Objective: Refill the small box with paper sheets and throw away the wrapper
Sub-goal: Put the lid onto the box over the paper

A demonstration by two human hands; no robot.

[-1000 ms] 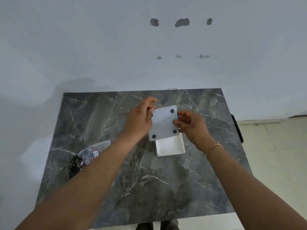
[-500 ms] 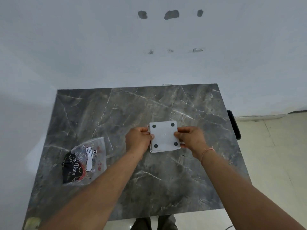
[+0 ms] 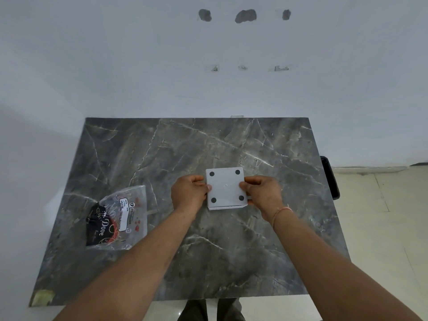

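A small white square box [image 3: 225, 188] with four black dots on its upward face rests on the dark marble table [image 3: 231, 251], a little right of centre. My left hand [image 3: 188, 192] grips its left side and my right hand [image 3: 262, 192] grips its right side, fingers curled against the edges. A thin white edge sticks out at the box's lower right. The clear plastic wrapper [image 3: 118, 218], printed with black and red, lies flat on the table's left part, apart from both hands. No loose paper sheets are visible.
The table stands against a pale wall with several dark patches. A black object [image 3: 330, 177] hangs past the table's right edge. Pale floor tiles lie to the right. A yellowish tape scrap [image 3: 42, 296] marks the near left corner.
The dotted white piece was held tilted above the open white tray; it now sits flat over it on the table, with both hands lowered to its sides.
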